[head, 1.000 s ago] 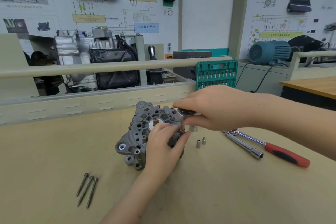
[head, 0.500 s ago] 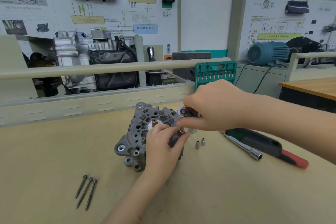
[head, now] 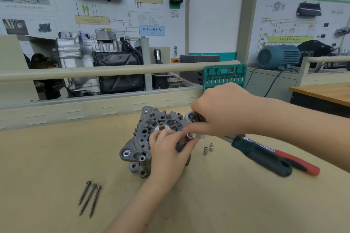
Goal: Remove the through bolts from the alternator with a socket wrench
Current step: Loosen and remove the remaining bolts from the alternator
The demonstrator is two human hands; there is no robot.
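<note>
The grey alternator (head: 149,138) stands on the tan bench with its vented end cover facing up. My left hand (head: 168,153) grips its right side, fingers curled over the rim. At the alternator's right edge my right hand (head: 221,111) holds the chrome head of the socket wrench (head: 191,116). The wrench's dark green handle (head: 261,155) sticks out to the right and toward me. A socket (head: 200,136) shows just below my right fingers. Three long through bolts (head: 90,197) lie side by side on the bench at the front left.
Two small sockets (head: 207,149) stand on the bench just right of the alternator. A red-handled tool (head: 299,162) lies behind the wrench handle. An open green socket case (head: 224,75) stands against the back rail. A second table (head: 322,91) is at the far right.
The wrench's dark handle has come out from under my right arm and swung toward me, crossing over the red-handled tool. My left hand has stayed on the alternator.
</note>
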